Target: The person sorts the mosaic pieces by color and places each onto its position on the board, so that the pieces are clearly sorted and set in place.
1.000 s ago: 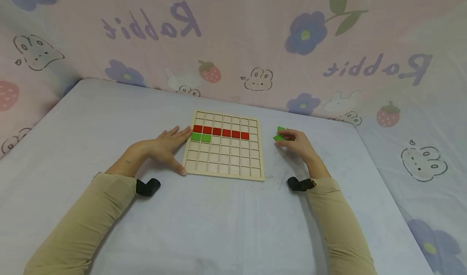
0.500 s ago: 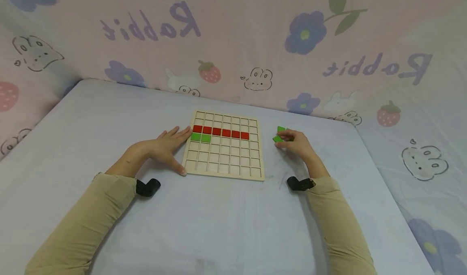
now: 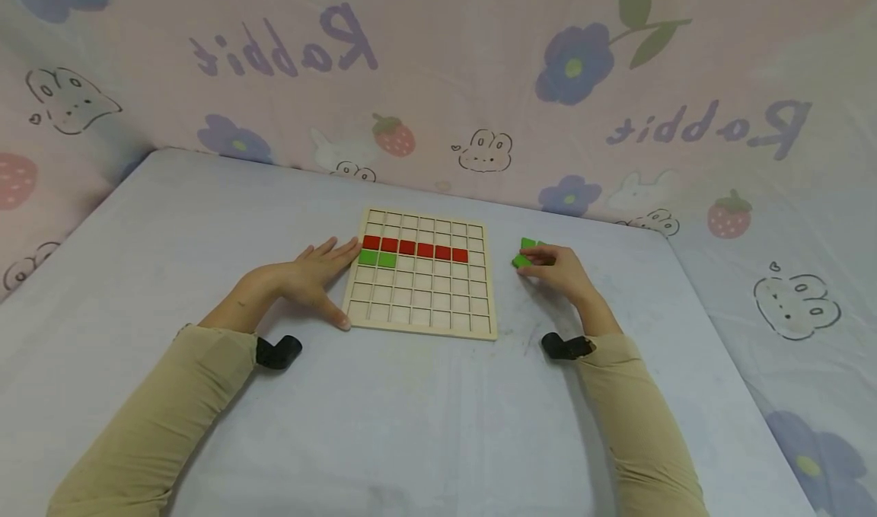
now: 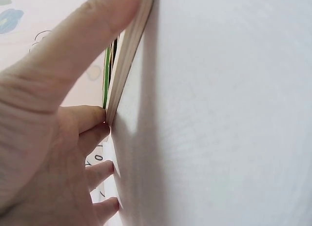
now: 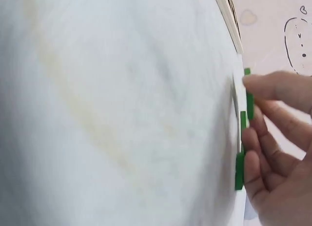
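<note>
- Head view: the wooden grid board (image 3: pixel 421 301) lies flat on the white table (image 3: pixel 411 426), between your two hands.
- Your left hand (image 3: pixel 311 275) is spread wide at the board's left edge, fingertips against that side and thumb at its near left corner, with nothing gripped.
- Your right hand (image 3: pixel 558 266), to the right of the board, holds a narrow pinch on one green tile (image 5: pixel 250 106) between thumb and finger.
- You have more loose green tiles (image 3: pixel 527 242) beside those fingers, right of the board; your hand partly hides them, so you cannot tell their number.
- Six red tiles (image 3: pixel 407 247) sit in the board's third row from its far edge, starting at the left.
- Two green tiles in the grid (image 3: pixel 387 260) fill the left end of the board's next row, just nearer to you.
- Beyond the board hangs a pink printed cloth (image 3: pixel 438 60).
</note>
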Demonstrator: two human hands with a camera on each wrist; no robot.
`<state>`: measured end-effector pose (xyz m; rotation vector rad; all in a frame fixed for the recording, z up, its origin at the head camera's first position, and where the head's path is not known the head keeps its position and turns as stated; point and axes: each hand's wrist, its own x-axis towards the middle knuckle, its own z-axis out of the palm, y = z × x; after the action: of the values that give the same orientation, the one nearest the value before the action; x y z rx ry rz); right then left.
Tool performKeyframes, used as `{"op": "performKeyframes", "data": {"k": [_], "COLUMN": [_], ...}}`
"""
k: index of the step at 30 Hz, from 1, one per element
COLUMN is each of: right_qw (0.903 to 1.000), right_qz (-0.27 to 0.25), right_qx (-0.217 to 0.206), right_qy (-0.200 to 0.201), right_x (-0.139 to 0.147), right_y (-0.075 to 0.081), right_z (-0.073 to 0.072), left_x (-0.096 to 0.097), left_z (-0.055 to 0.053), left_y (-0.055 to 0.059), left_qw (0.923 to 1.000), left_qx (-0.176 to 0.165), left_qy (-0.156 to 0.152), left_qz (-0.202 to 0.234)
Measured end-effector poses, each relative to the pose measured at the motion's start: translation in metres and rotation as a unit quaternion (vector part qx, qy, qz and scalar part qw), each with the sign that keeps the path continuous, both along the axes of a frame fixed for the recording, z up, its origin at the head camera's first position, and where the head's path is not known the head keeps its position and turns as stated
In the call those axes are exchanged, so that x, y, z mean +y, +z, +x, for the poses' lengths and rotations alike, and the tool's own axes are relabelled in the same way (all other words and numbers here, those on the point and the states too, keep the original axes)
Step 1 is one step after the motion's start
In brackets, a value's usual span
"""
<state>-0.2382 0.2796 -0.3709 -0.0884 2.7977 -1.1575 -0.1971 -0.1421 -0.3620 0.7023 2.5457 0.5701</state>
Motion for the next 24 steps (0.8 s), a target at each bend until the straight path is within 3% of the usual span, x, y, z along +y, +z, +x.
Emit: {"op": "performKeyframes", "data": {"k": [24], "right_qw": [0.9895], "right_qz": [-0.135], "right_qx": [0.014], "right_qy": [0.049], "right_x": [-0.0066], "right_y": [-0.0001], "right_z": [0.0038], "left_x": [0.0009], "left_z": [0.0012], "left_y": [0.0021], "left_qw": [0.9999], "left_qx": [-0.008], "left_qy": [0.006], "left_qz": [0.005]}}
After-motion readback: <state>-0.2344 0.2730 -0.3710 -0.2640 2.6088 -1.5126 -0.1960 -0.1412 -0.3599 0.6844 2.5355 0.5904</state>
